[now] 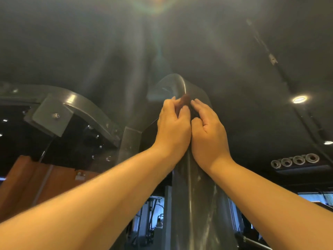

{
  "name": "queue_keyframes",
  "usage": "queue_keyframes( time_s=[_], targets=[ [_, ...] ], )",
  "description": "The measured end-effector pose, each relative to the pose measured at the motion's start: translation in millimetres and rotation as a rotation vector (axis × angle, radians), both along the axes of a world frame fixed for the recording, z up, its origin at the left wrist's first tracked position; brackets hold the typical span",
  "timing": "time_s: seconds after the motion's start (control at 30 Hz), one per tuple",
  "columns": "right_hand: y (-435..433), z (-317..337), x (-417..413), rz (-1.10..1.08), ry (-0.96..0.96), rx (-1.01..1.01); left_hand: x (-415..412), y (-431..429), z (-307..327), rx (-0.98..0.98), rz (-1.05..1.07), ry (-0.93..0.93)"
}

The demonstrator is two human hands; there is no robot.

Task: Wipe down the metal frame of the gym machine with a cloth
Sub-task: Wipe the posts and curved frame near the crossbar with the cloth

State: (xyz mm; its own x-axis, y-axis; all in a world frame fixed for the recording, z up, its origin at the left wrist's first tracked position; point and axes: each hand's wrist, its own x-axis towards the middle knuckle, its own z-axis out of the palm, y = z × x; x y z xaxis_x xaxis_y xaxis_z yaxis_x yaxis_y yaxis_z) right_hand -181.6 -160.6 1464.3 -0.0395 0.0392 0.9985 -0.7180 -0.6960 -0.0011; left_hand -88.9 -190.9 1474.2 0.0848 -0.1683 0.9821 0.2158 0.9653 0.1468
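Note:
A grey metal frame post point(194, 195) of the gym machine rises in front of me and curves over at its top point(177, 85). Both arms reach up to that bend. My left hand point(173, 123) grips a small brown cloth point(184, 101) against the post, fingers curled round it. My right hand point(207, 127) lies against the post just right of the cloth, fingers bent, thumb near the left hand. Most of the cloth is hidden between the hands.
A second curved grey frame arm point(86, 107) with a bolted plate point(52, 116) runs to the left. An orange panel point(36, 183) sits lower left. Dark ceiling with spot lights point(299, 99) is above; round vents point(295, 160) are at right.

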Motion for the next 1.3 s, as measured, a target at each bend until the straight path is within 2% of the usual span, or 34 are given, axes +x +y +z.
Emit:
queue_keyframes(
  time_s=[0.17,0.3,0.37,0.43,0.57,0.63,0.87,1.1,1.2,1.3],
  targets=[
    [1,-1,0,-0.019,-0.002,-0.019,1,3,-89,-0.005,-0.03,-0.028],
    [4,-2,3,-0.046,-0.004,-0.033,5,15,-52,0.033,0.031,0.02],
    [7,-6,5,-0.061,0.014,-0.026,7,19,-29,0.074,0.011,0.024],
    [8,-20,6,-0.023,0.034,0.009,5,15,-35,0.081,-0.036,0.017],
    [2,-55,4,0.047,0.148,0.047,7,9,-113,0.061,-0.093,-0.029],
    [1,-57,0,0.068,0.123,0.022,10,8,-139,0.044,-0.071,-0.059],
    [1,-59,1,0.074,0.1,0.025,6,6,-79,0.121,-0.092,0.029],
    [1,-59,-1,0.053,0.101,-0.002,4,7,-168,0.004,-0.022,0.004],
    [5,-59,2,0.024,0.097,0.026,8,9,-139,0.055,0.028,0.02],
    [12,-64,2,0.028,0.116,0.094,9,15,-102,0.123,-0.041,0.013]
  ],
)
